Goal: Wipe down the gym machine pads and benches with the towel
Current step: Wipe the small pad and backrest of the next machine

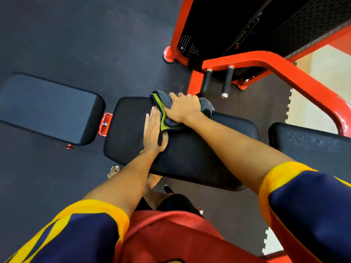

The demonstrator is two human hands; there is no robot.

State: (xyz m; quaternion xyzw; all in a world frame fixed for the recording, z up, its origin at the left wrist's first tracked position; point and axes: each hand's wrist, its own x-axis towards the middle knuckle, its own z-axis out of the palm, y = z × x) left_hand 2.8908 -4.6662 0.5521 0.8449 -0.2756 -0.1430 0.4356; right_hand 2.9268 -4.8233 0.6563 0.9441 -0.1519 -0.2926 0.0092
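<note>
On the pad point(190, 158), right hand point(182, 109) grips towel point(207, 107); left hand point(152, 133) lies flat.

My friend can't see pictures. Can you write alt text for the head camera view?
A person's right hand holds a bunched grey towel with a green edge on a black bench pad, while the left hand lies flat beside it. A red machine frame stands behind, with a second pad to the left.
</note>
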